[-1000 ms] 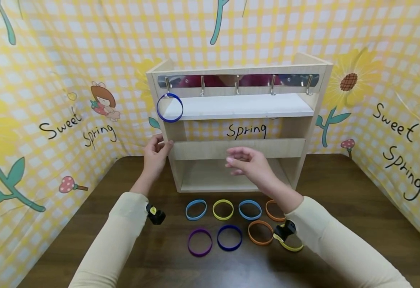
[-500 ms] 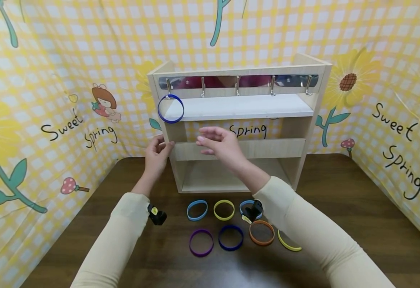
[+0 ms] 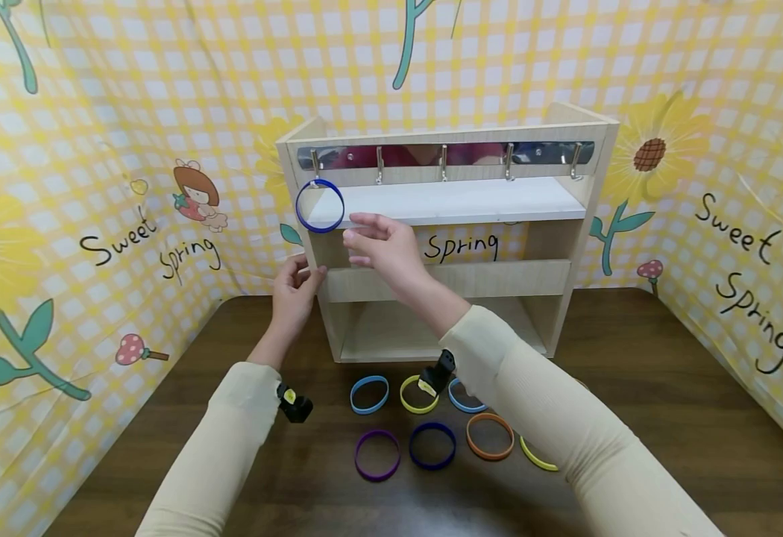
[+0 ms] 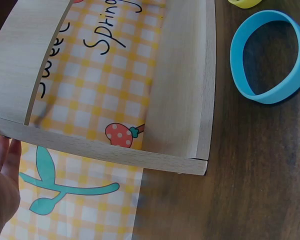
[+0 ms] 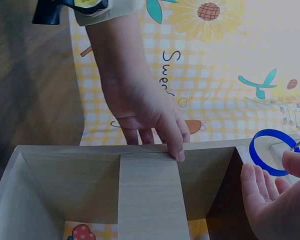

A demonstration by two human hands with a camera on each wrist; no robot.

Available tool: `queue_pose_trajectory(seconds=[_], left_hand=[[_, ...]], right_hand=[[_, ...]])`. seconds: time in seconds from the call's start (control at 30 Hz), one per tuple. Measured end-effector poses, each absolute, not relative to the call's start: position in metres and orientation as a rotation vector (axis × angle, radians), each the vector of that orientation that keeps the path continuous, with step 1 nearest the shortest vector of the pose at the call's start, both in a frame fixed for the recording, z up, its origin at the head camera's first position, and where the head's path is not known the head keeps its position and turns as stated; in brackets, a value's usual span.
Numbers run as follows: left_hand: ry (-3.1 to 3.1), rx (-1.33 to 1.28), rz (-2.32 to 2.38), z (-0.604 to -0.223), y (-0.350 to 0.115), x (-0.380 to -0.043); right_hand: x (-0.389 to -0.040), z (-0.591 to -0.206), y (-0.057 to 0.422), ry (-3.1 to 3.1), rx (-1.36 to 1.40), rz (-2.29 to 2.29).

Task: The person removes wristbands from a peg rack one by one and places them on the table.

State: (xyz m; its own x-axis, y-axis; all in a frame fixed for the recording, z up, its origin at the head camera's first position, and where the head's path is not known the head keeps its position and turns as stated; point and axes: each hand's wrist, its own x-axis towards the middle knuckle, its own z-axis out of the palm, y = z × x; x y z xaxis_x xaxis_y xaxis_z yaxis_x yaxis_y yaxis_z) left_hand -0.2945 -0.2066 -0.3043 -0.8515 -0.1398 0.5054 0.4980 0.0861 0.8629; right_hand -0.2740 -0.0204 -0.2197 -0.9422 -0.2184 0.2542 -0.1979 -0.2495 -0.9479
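In the head view a blue silicone wristband point(image 3: 320, 206) hangs from the leftmost hook point(image 3: 315, 165) of a wooden rack point(image 3: 448, 281). My right hand point(image 3: 388, 250) is just to the right of the band's lower edge, fingers loosely bent and holding nothing. The right wrist view has its thumb overlapping the band, and contact cannot be told. My left hand point(image 3: 294, 289) grips the rack's left side panel, thumb on the front edge and fingers on the outer face, also seen in the right wrist view, where the left hand point(image 5: 145, 110) reaches in from above.
On the dark wooden table point(image 3: 244, 462) lie several wristbands: light blue point(image 3: 369, 412), purple point(image 3: 378, 478), dark blue point(image 3: 432, 466), orange point(image 3: 490, 456) and yellow ones point(image 3: 418, 410). My right forearm partly covers some. Further hooks point(image 3: 444, 164) line the rack's metal strip.
My right hand has moved left and up from the rack's middle to beside the hanging blue wristband. My left hand stays on the side panel, and the band hangs as before.
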Motion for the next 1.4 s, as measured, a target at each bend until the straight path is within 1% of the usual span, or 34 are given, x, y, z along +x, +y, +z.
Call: queue_pose_trajectory(seconds=[0.13,0.57,1.4], left_hand=[[-1.912,-0.342,-1.820,-0.305,-0.206,-0.294],[-1.941,-0.314,-1.812,-0.309,-0.207,-0.293],[-1.928,-0.332,-1.818,-0.305,-0.207,-0.296]], right_hand=[[-0.276,-0.215,-0.025,1.916,-0.459,-2.412],[-0.280,-0.214,-0.043,1.965,-0.343,-2.397],[-0.273,-0.208,-0.052,1.821,-0.356,-2.572]])
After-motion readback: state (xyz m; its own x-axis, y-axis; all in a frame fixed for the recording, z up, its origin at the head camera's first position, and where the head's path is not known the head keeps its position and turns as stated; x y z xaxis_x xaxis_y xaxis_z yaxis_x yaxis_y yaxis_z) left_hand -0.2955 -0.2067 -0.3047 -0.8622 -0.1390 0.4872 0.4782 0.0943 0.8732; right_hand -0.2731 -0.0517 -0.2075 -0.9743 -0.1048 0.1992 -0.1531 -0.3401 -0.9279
